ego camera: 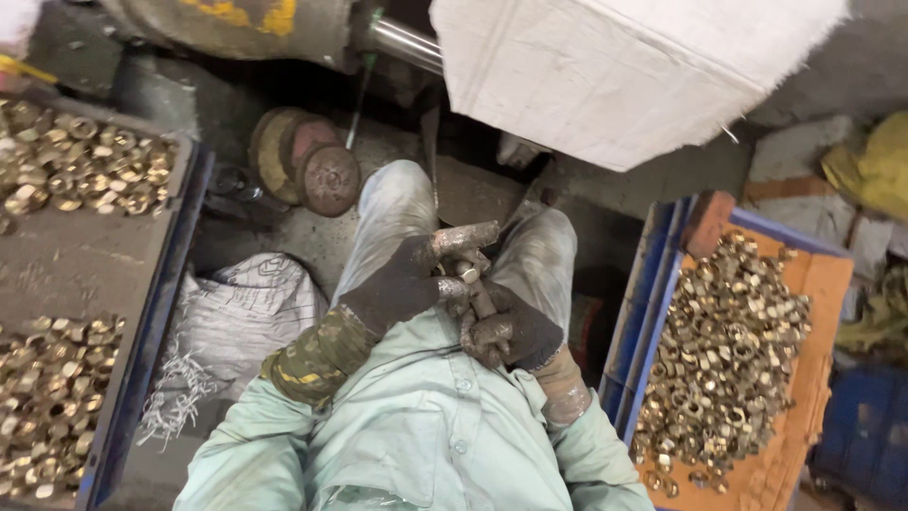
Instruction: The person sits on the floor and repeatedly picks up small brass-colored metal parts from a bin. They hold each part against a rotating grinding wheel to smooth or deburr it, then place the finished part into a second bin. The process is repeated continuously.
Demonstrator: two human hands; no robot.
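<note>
- Over your lap, both of your gloved hands meet, seen from above, with your pale green trouser knees just beyond them.
- Your left hand, in a dark, grimy glove, is curled shut around a small brass fitting, thumb and fingers pressed on it from the left.
- Your right hand, gloved the same way, is closed on a short metal rod whose upper end touches that fitting.
- Whether the rod is threaded into the fitting or only set against it cannot be told; your fingers hide the joint.
- Judging by this, the step in hand is working one fitting with the rod, mid-grip, neither hand free.
- Beside your right leg stands a blue crate with an orange cardboard lining, and a heap of brass nuts fills it from the far edge toward the near corner.
- Along your left runs a dark tray; brass rings lie at its far edge and another cluster of them at its near edge.
- Between that tray and your left leg slumps a white woven sack.
- Beyond your knees lie rusty round discs, and a large white sack hangs above them.
- A likely next move calls for a steady hold with the left while the right turns or draws the rod, since the piece is small and the gloves look slick.
</note>
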